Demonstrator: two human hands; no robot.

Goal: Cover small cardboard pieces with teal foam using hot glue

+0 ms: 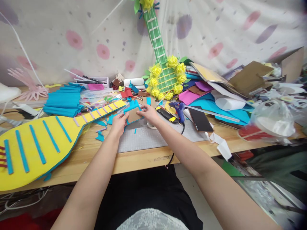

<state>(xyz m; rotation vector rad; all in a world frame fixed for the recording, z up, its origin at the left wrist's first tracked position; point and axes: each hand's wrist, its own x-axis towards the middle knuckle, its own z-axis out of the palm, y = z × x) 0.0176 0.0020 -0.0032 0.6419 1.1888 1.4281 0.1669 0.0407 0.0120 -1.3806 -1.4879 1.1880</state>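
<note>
A small piece of brown cardboard (133, 116) with blue paper along its edges is held up above the grey cutting mat (141, 142). My left hand (119, 124) is closed on its left side, thumb on the face. On the upper right edge, my right hand (149, 114) pinches the same piece. A roll of tape (151, 125) lies partly hidden under my right wrist. Close to the right are a blue glue gun (178, 110) and a black and yellow utility knife (168, 115). Small blue paper scraps (100, 136) lie left of my left hand.
A large yellow paper lute shape (45, 140) with blue strips fills the left of the table. A green instrument model (159, 54) with yellow flowers leans at the back. Blue crepe paper (62, 100), a phone (200, 118) and a bagged red tub (261, 127) lie around.
</note>
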